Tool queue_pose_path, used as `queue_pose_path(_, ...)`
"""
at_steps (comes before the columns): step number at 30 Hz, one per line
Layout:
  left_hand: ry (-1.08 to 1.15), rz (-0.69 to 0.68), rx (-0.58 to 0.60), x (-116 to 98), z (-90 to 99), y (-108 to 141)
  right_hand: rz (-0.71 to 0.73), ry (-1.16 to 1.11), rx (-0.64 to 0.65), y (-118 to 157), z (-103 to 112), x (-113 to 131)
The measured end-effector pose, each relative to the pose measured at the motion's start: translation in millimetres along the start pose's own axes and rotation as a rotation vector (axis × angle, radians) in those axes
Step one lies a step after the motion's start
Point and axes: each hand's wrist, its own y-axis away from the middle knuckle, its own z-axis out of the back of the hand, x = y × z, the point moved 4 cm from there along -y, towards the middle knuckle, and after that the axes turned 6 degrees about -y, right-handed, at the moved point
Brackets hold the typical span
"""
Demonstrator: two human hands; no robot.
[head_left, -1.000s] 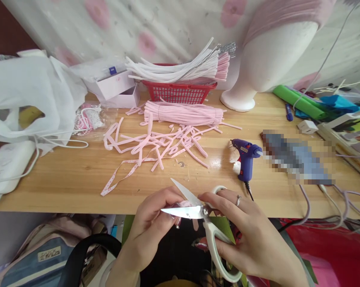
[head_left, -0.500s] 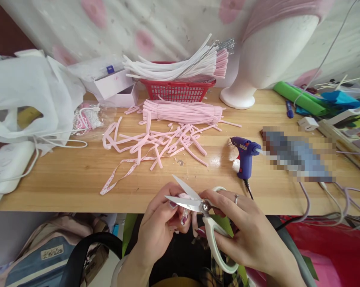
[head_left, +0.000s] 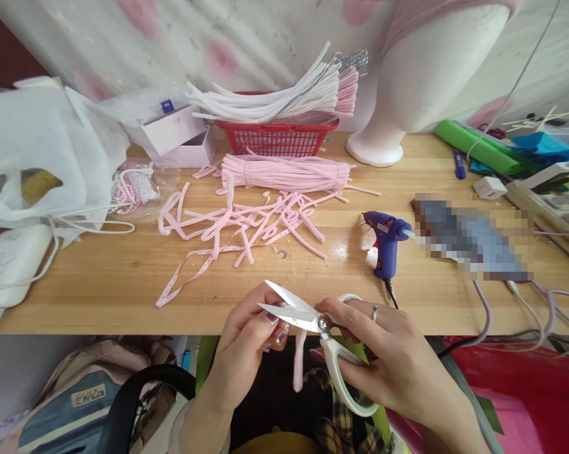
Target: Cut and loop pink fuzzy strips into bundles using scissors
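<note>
My right hand (head_left: 383,353) has its fingers through the handles of white scissors (head_left: 343,378), whose blades are parted and point left. My left hand (head_left: 246,347) is closed at the blade tips, its fingers pinched on a pink fuzzy strip. One end of the pink strip (head_left: 298,362) hangs down below the blades; the rest is hidden by the fingers and scissors. Beyond the hands, loose pink strips (head_left: 251,221) lie scattered in front of a tied pink bundle (head_left: 284,173), with a measuring tape (head_left: 180,287) at their left.
A blue glue gun (head_left: 385,243) stands right of the strips, near a blurred item (head_left: 473,239). Behind are a red basket (head_left: 279,139) of white and pink stems and a white foam head (head_left: 407,94). Plastic bags (head_left: 38,145) and white boxes (head_left: 171,135) are at left.
The scissor blades have drawn closer together but remain parted. The pink strip now hangs lower and clear beneath them. My left hand has shifted slightly left.
</note>
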Motion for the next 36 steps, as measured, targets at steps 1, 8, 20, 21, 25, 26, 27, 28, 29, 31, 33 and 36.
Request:
queue_pose_path(1, -0.031, -0.015, 0.001, -0.2, 0.6, 0.0, -0.006, -0.002, 0.008, 0.8, -0.2, -1.5)
queue_pose_path(8, -0.071, -0.05, 0.003, -6.9, 1.0, -1.8, -0.039, -0.015, -0.116, 6.0, 0.4, -10.0)
queue_pose_path(20, -0.216, -0.136, -0.137, -16.2, 9.9, 2.2, -0.297, -0.055, -0.136, -1.0, -2.3, -27.1)
queue_pose_path(21, -0.249, -0.149, -0.159, -17.0, 9.8, 3.0, -0.272, -0.07, -0.133, -0.4, -0.7, -23.6)
queue_pose_path(25, -0.297, -0.219, -0.131, -21.3, 8.0, 5.3, -0.141, -0.124, -0.057, -3.1, 3.1, -1.4)
queue_pose_path(26, -0.296, -0.227, -0.096, -21.9, 7.6, 6.0, -0.118, -0.138, -0.031, -5.0, 2.9, 3.7)
queue_pose_path(27, -0.296, -0.226, -0.06, -22.0, 7.6, 6.7, -0.098, -0.147, -0.012, -7.2, 2.5, 8.0)
queue_pose_path(28, -0.299, -0.218, -0.03, -21.7, 8.2, 7.5, -0.087, -0.151, -0.001, -9.2, 2.1, 11.1)
queue_pose_path(29, -0.299, -0.206, -0.009, -21.1, 9.2, 8.4, -0.079, -0.153, 0.005, -10.8, 1.6, 13.1)
queue_pose_path(31, -0.272, -0.174, 0.021, -18.9, 11.5, 9.8, -0.072, -0.16, 0.018, -12.7, 0.4, 14.5)
queue_pose_path(33, -0.203, -0.134, 0.046, -15.5, 12.7, 10.2, -0.076, -0.165, 0.034, -12.7, -0.8, 14.1)
queue_pose_path(36, -0.075, -0.057, 0.074, -9.0, 11.7, 9.4, -0.094, -0.17, 0.057, -11.0, -2.5, 13.5)
